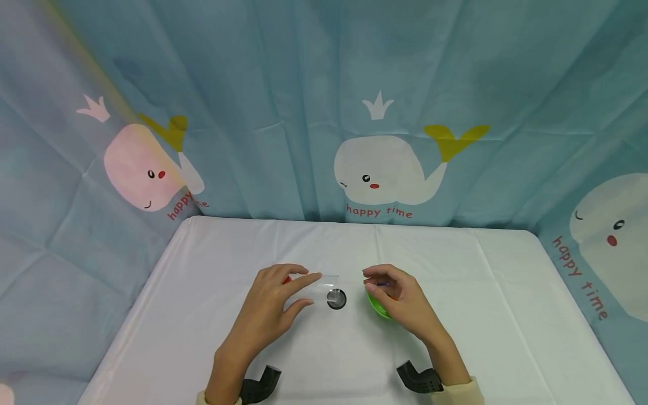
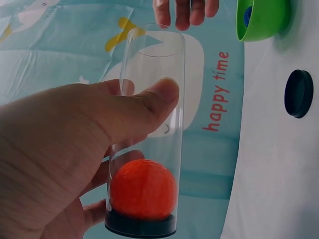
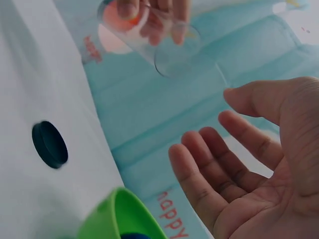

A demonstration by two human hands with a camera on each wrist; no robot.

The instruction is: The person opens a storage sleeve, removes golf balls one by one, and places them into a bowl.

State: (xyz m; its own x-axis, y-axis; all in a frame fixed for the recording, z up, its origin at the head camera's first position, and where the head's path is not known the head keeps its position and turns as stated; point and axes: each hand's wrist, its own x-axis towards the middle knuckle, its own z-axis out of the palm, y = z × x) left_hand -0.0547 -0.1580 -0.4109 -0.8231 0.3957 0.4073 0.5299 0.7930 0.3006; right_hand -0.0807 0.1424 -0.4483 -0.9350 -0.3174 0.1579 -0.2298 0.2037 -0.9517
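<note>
My left hand (image 1: 278,298) grips a clear plastic tube (image 2: 154,50) with thumb and fingers, as the left wrist view shows. At the tube's black-capped end (image 2: 141,225) sits an orange ball (image 2: 143,189); the other end is uncovered and points toward the right hand. My right hand (image 1: 405,298) hovers over a green bowl (image 1: 377,307), fingers loosely bent and holding nothing in the right wrist view (image 3: 254,184). Inside the bowl a blue ball (image 2: 247,16) shows in part. A loose black round cap (image 1: 336,299) lies on the table between the hands.
The table has a white cloth (image 1: 324,360). Behind it hangs a blue curtain (image 1: 283,112) printed with whales. Black wrist mounts (image 1: 420,379) sit on both forearms.
</note>
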